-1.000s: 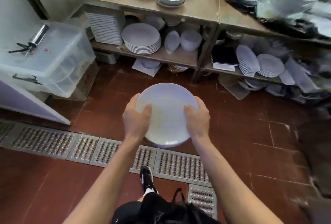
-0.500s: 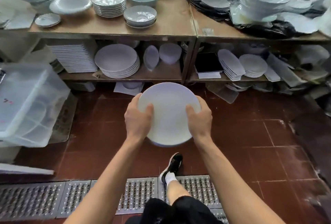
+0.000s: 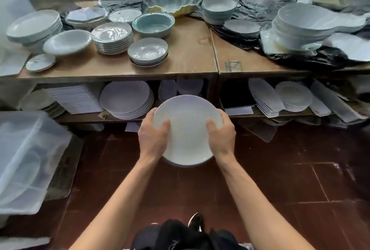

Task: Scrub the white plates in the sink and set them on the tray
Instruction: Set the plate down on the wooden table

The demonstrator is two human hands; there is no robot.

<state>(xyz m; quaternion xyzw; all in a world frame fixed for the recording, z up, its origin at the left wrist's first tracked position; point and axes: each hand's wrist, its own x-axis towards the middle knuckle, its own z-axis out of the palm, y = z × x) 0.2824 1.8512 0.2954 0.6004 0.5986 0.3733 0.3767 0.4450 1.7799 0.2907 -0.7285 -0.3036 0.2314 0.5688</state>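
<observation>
A round white plate (image 3: 187,127) is held level in front of me, above the red tiled floor. My left hand (image 3: 153,137) grips its left rim, thumb on top. My right hand (image 3: 221,135) grips the right rim the same way. The plate hangs just in front of the lower shelf of a wooden rack. No sink or tray shows in this view.
A wooden rack (image 3: 192,69) fills the far side, its top loaded with stacked bowls and plates, among them a teal bowl (image 3: 153,23). The lower shelf holds a stack of white plates (image 3: 128,99). A clear plastic bin (image 3: 24,157) stands at the left.
I have walked closer to the rack carrying the plate; the floor drain grates have dropped out of view. Both hands keep the same hold on the plate.
</observation>
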